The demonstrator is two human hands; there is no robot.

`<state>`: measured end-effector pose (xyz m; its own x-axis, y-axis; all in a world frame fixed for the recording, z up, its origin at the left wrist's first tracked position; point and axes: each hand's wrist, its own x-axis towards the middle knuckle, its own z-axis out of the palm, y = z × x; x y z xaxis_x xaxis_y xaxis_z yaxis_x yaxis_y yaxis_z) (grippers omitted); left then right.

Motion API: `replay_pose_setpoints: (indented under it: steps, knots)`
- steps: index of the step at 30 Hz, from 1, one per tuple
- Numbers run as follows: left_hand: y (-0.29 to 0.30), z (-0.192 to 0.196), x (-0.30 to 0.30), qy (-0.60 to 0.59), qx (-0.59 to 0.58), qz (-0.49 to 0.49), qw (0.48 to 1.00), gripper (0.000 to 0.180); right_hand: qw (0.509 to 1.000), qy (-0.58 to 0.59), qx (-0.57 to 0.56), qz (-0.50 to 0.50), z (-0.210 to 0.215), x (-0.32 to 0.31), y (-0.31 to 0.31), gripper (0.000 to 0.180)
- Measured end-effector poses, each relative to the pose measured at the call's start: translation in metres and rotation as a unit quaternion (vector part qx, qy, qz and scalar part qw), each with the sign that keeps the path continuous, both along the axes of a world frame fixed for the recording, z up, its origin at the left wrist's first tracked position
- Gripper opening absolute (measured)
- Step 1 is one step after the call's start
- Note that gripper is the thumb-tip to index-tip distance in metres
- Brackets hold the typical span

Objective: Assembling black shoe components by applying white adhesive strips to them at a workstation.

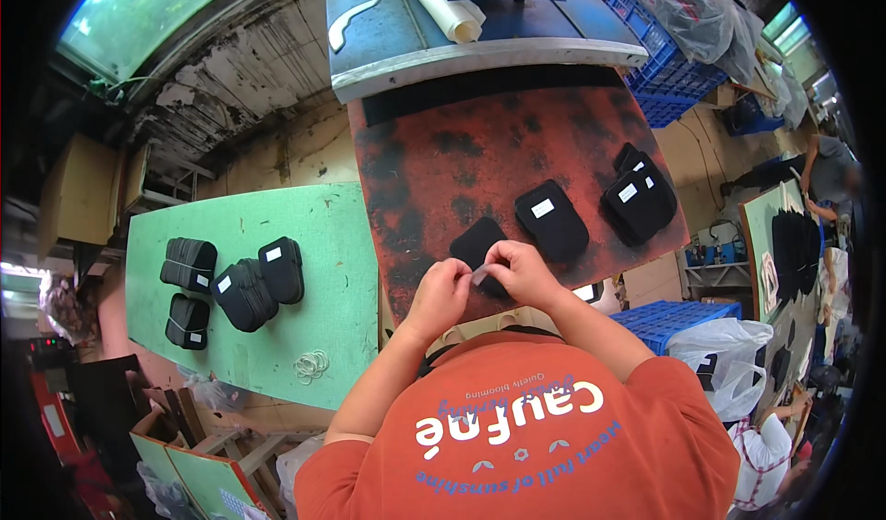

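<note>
Grip of both hands appears clamped on one small pale slip [478, 277] at the frame's centre, the left hand [446, 289] pinching one side, the right hand [522, 269] the other; uneven pulling could crease or tear it. At middle left, on the green desk [318, 252], several black bundles [245, 296] sit close together, so a careless knock to one could shift its neighbour. Loose pale loops [311, 366] lie near that desk's lower edge, where a brush could sweep them off. Beneath the hands, a black stack [476, 236] lies on the red desk [494, 142]; a slip let go early could land there askew. Just right, a labelled black stack [554, 223] risks a bump from the right hand, and farther right, overlapping black stacks [643, 202] could slide apart if jostled.
</note>
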<state>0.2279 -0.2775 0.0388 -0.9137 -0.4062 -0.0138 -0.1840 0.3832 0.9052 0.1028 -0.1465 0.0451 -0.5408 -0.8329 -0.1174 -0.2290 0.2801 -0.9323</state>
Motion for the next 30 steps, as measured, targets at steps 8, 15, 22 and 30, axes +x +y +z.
replay_pose_setpoints:
  steps: [8, 15, 22, 30]
  knots:
    - [0.011, -0.011, 0.004, 0.022, -0.364, -0.106, 0.925, 0.029, 0.99, 0.028, 0.047, -0.13, -0.023, -0.027, -0.025, 0.009]
    - [0.015, -0.031, 0.006, -0.034, -0.349, -0.153, 0.924, 0.039, 0.985, 0.06, 0.087, -0.136, -0.035, -0.025, -0.031, 0.011]
    - [0.016, -0.024, 0.003, -0.049, -0.294, -0.143, 0.944, 0.039, 0.982, 0.064, 0.101, -0.143, -0.035, -0.024, -0.032, 0.012]
    - [0.015, -0.018, -0.001, -0.09, -0.33, -0.172, 0.924, 0.039, 0.975, 0.063, 0.091, -0.195, -0.028, -0.021, -0.032, 0.029]
